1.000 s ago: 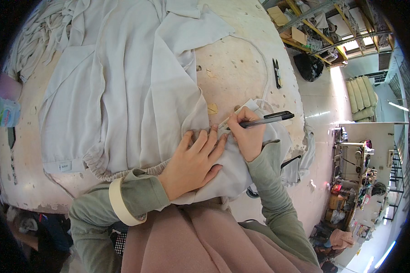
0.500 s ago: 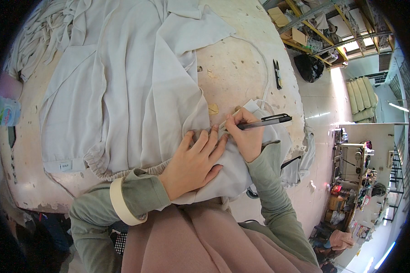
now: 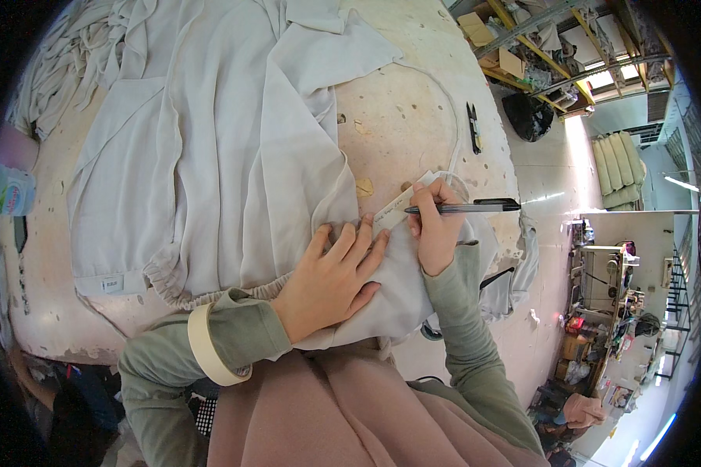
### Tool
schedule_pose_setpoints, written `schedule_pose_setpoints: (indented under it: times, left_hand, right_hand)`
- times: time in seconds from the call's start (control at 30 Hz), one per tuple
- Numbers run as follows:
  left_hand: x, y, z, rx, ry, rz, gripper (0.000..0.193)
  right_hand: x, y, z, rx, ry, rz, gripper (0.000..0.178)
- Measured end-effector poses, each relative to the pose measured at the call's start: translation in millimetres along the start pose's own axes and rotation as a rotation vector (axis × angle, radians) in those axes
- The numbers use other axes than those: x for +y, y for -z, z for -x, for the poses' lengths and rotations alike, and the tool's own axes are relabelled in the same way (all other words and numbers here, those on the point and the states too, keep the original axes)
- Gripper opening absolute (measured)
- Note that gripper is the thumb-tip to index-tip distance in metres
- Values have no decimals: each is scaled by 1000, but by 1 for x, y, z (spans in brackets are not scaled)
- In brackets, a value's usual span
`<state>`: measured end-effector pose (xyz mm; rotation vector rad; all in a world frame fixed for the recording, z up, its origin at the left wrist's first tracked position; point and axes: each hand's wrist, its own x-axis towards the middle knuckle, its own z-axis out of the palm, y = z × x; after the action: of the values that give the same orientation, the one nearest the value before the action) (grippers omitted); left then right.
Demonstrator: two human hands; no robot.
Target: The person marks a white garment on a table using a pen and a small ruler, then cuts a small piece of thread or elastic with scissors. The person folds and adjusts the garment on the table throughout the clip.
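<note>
My right hand (image 3: 438, 237) grips a black pen (image 3: 475, 208) with its tip near a narrow white paper strip (image 3: 393, 214). Handwriting runs along the strip, too small to read. Flat and with fingers spread, my left hand (image 3: 327, 280) rests on pale grey cloth (image 3: 382, 303), its fingertips at the strip's near end. A cream ring like a tape roll (image 3: 201, 342) hangs round my left wrist. Left of that hand spreads a pale grey garment (image 3: 226, 171) with a gathered elastic edge (image 3: 210, 297) and a small white label (image 3: 111, 285).
Thread snips (image 3: 473, 128) lie near the table's right edge. Crumpled grey cloth (image 3: 74, 70) is heaped at the far left, above a pale blue printed package (image 3: 12, 191). A black bag (image 3: 527, 115) stands on the floor, near shelving (image 3: 553, 54). Someone's arm (image 3: 31, 381) shows at lower left.
My right hand has moved a little right and up along the strip with the pen, uncovering more writing. My left hand stays in place. An arm has appeared at lower left.
</note>
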<state>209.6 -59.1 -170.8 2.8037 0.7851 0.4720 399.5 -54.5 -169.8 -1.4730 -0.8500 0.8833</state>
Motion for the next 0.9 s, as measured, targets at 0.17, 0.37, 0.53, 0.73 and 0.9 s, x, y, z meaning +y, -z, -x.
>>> schedule_pose_setpoints:
  times: [0.17, 0.37, 0.53, 0.73, 0.9]
  left_hand:
    - [0, 0, 0, 4, 2, 12, 67]
    - [0, 0, 0, 0, 1, 3, 66]
    - [0, 0, 0, -7, 3, 14, 65]
    - [0, 0, 0, -8, 3, 17, 65]
    - [0, -1, 0, -9, 3, 11, 66]
  right_hand:
    - [-2, -2, -1, -8, 1, 86, 26]
    - [-2, -4, -1, 54, 60, 75, 25]
    - [-1, -2, -5, 43, 70, 71, 24]
    - [1, -1, -5, 33, 26, 93, 25]
    - [1, -3, -4, 6, -15, 149, 25]
